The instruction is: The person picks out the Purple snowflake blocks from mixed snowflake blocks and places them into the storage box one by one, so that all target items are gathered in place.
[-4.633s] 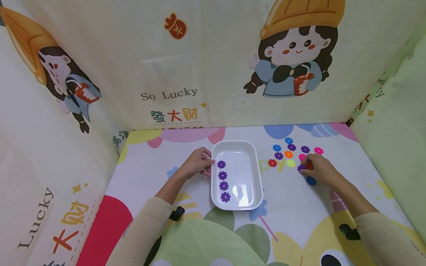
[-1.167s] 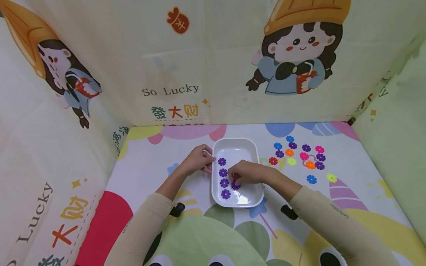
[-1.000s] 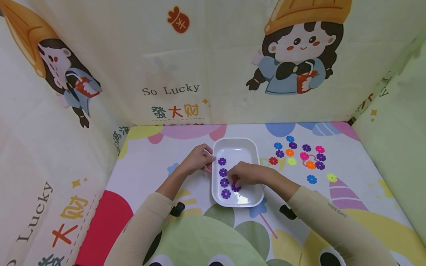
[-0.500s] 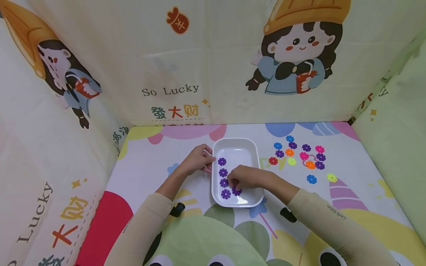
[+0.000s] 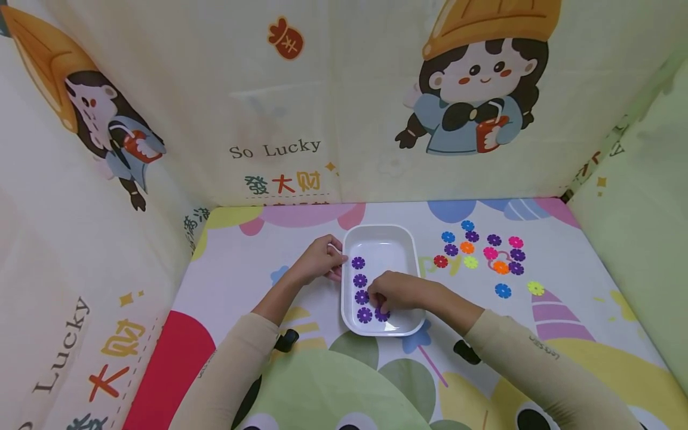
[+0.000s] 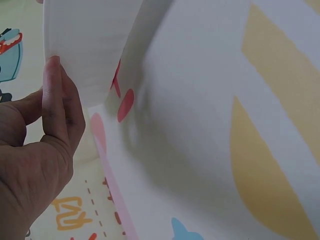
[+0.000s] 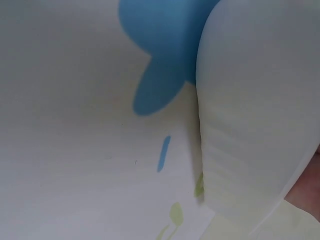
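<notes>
In the head view, a white rectangular tray [image 5: 395, 248] stands mid-table. My left hand [image 5: 318, 260] holds its left rim. The left wrist view shows that hand's fingers against the tray's outer wall [image 6: 90, 50]. Inside the tray, my right hand [image 5: 399, 291] pinches a purple snowflake disc [image 5: 383, 316] near the bottom, partly covered by the fingertips. Several other purple discs [image 5: 359, 280] form a column along the tray's left side; the pinched one sits right of the lowest. In the right wrist view, the tray's wall [image 7: 260, 110] hides most of my hand.
Right of the tray lie loose snowflake discs: several purple [image 5: 494, 240] and blue [image 5: 503, 291], two orange [image 5: 501, 267], two pink [image 5: 515, 242], two yellow [image 5: 536, 288] and one red [image 5: 441, 261]. Cartoon-printed cloth walls [image 5: 365, 119] enclose the table's back and sides.
My right hand has come from the loose discs on the right into the tray with a purple disc, then slid it slightly toward the tray's near end. The left hand stays at the rim.
</notes>
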The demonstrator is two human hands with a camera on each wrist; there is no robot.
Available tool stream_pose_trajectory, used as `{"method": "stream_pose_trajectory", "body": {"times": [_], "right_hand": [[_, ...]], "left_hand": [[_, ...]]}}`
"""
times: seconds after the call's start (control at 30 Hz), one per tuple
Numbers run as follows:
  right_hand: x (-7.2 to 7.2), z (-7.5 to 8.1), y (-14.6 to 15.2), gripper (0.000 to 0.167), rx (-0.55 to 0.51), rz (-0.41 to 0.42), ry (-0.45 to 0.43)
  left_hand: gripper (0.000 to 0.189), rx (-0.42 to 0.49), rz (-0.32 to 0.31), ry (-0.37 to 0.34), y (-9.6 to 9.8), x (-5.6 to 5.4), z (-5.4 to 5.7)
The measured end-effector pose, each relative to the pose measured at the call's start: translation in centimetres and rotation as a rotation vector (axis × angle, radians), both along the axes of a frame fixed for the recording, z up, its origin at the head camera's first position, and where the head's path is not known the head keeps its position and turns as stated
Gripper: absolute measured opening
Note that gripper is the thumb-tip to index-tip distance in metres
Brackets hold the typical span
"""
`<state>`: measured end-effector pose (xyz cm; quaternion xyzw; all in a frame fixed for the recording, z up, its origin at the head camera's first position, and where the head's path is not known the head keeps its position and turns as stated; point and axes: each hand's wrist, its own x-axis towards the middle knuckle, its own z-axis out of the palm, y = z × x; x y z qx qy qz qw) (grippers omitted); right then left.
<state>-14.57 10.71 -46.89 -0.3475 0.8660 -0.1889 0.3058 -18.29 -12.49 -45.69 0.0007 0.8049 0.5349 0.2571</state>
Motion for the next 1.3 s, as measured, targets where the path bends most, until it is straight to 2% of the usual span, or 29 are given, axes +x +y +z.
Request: {"method": "stream_pose_trajectory", "body": {"times": [0.3,0.57,1.03,1.2,1.3], "right_hand": [[0.2,-0.1,0.0,0.013,-0.001,0.007,0.025],[0.4,0.7,0.1,0.01,-0.025,-0.017,0.036],[1.0,2.2,2.3,0.012,-0.188,-0.056,0.119],[1.5,2.8,3.9,0.014,-0.253,-0.097,0.182],[1.8,2.9,4.9,0.016,-0.291,-0.15,0.229]], "left_hand": [[0.028,-0.002,0.004,-0.005,0.1,0.0,0.0],[0.03,-0.011,0.001,-0.012,0.0,0.0,0.0],[0.029,-0.003,-0.003,-0.005,0.0,0.1,0.2],[0.029,-0.006,-0.001,-0.007,0.0,0.1,0.3],[0.028,-0.004,0.002,-0.001,-0.1,0.2,0.4]]}}
